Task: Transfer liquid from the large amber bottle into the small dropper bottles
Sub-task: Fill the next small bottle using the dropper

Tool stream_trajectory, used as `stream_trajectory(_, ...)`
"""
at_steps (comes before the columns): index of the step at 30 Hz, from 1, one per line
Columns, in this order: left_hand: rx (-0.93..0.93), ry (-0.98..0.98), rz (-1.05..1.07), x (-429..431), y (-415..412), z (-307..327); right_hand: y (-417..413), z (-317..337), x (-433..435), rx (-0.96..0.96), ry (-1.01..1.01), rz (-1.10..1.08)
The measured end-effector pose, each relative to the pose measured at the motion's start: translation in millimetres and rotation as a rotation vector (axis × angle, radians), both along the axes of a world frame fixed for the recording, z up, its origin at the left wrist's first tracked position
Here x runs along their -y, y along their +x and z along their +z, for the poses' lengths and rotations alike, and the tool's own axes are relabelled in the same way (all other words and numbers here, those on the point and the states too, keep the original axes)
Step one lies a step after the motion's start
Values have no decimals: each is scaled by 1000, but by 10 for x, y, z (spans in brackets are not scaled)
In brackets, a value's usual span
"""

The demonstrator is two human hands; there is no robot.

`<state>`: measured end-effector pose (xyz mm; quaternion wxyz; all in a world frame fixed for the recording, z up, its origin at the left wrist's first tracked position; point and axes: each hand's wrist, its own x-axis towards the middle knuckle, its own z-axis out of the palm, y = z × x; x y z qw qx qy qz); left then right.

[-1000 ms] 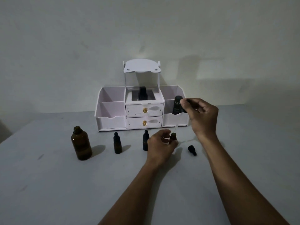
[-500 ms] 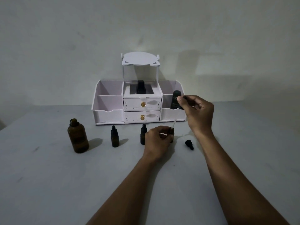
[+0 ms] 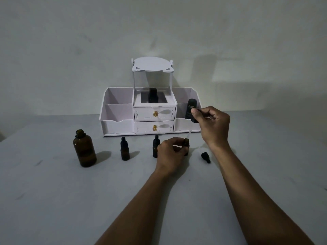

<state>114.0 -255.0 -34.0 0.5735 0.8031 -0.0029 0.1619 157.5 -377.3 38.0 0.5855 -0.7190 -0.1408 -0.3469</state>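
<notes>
a: what's nearest on the desk (image 3: 53,200)?

b: two bare forearms reaching in. the left hand (image 3: 170,152) has its grip closed around an uncapped small dropper bottle (image 3: 186,142), standing upright on the desk.

a: and the other hand?

b: the right hand (image 3: 213,123) is raised above and just right of that bottle, its grip pinched shut on the dark bulb of a pipette (image 3: 194,119). the clear glass stem slants down toward the open neck; whether the tip is inside, i cannot tell.

a: anything loose?

b: a black dropper cap (image 3: 205,157) lies on its side, right of the held bottle.

a: the rest of the row?

b: a capped dropper bottle (image 3: 155,147) just beside the left hand, another capped one (image 3: 124,149) further left, then the large amber bottle (image 3: 84,151), open, upright, far left.

a: behind?

b: a white organizer (image 3: 116,121) against the wall, a dark tube (image 3: 190,108) in its right compartment.
</notes>
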Motion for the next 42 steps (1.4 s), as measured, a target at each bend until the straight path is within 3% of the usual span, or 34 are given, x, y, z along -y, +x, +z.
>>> stream_trajectory(17, -33, -16, 7, 19, -11, 12, -55, 7, -8, 46, -26, -11)
stream_trajectory(24, -44, 43, 38, 15, -66, 19, -97, 50, 41, 126, 93, -26)
stream_trajectory(29, 69, 39, 22, -198, -412, 228, -148, 93, 54, 225, 77, -64)
stream_trajectory(33, 301, -42, 168, -690, -835, 518, -329, 199, -195, 202, 155, 33)
stream_trajectory(37, 525, -96, 478, -1393, -1111, 703, -513, 355, -700, 208, 184, 210)
stream_trajectory(42, 413, -140, 643, -2206, -1131, 577, -674, 570, -1459, 199, 223, 414)
